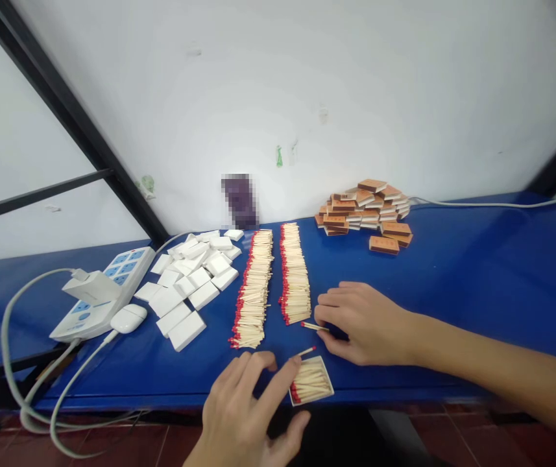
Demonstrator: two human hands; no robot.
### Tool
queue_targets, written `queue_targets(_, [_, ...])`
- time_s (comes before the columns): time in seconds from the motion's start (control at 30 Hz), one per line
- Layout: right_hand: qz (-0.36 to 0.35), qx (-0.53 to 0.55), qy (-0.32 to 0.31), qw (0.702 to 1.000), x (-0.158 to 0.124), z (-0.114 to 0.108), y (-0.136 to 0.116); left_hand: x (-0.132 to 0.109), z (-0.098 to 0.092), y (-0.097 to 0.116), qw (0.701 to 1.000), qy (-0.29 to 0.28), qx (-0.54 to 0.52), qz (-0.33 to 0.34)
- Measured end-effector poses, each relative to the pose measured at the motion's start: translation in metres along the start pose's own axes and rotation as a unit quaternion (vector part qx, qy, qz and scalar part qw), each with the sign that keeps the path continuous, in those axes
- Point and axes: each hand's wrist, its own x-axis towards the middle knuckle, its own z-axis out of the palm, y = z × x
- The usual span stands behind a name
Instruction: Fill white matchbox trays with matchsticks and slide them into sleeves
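At the table's front edge lies a small white matchbox tray (327, 375), filled with matches (313, 383) whose red heads point left. My left hand (251, 408) is beside it with fingers apart; the index fingertip rests at the tray's upper left corner, while the thumb is below it. A single match (308, 351) sticks out past that fingertip. My right hand (362, 321) has its fingers closed on a few matches (313, 326), just above the table. Behind the hands, matches lie in two long rows, a left row (253, 292) and a right row (294, 272).
White matchbox trays (187, 331) are heaped at left, and orange-brown matchbox sleeves (383, 244) at the back right. A power strip (129, 266) with a charger (93, 288), white cables and a white mouse-shaped device (128, 318) occupy the far left. A blurred purple object (241, 201) leans against the wall.
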Motion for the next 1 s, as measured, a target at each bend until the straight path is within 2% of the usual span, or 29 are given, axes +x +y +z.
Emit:
queue_targets(0.17, [-0.009,0.015,-0.016,1.0,0.001,-0.002,-0.001,0.004,-0.001,-0.002,1.0,-0.01,-0.016,0.023])
queue_targets(0.43, [-0.073,0.087,0.023,0.993,0.0,0.006,-0.001,0.01,-0.002,0.001,0.999,0.0,-0.045,0.03])
queue_targets(0.73, [-0.122,0.071,-0.01,0.99,0.002,0.006,-0.002,0.008,-0.002,0.0,0.998,0.005,-0.057,0.033])
queue_targets(0.87, [-0.121,0.055,0.042,0.99,0.002,0.007,-0.002,0.009,-0.004,-0.002,0.998,-0.005,-0.042,0.046])
queue_targets(1.0, [-0.076,0.109,0.111,0.985,0.002,0.008,0.0,0.008,-0.003,-0.002,0.998,0.001,-0.049,0.047])
